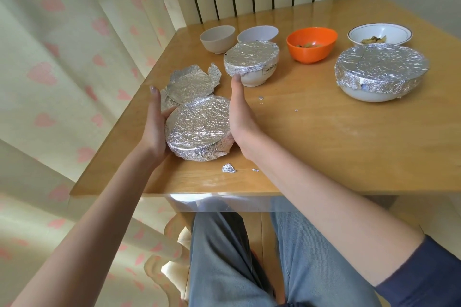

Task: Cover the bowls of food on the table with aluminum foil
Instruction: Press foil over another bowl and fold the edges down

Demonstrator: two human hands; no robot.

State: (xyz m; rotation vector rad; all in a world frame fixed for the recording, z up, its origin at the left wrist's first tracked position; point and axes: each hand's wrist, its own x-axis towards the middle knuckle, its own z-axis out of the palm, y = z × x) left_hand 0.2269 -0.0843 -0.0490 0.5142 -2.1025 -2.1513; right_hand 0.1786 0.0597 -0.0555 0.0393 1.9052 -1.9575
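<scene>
A foil-covered bowl [199, 129] sits near the table's front left corner. My left hand [156, 122] presses its left side and my right hand [240, 117] its right side, thumbs pointing up; the fingers are hidden behind the bowl. Behind it lies a loose crumpled foil sheet [190, 83]. A small white bowl with foil on top [252, 62] stands further back. A large foil-covered white bowl [379, 72] is at the right. An orange bowl [311, 43] and a gold-rimmed white bowl [380, 35] hold food and stand uncovered.
Two grey bowls [218, 38] [258, 33] stand at the back left; their contents are hidden. Small foil scraps [229, 168] lie near the front edge of the wooden table [336, 144]. A curtain hangs at the left, a radiator stands behind.
</scene>
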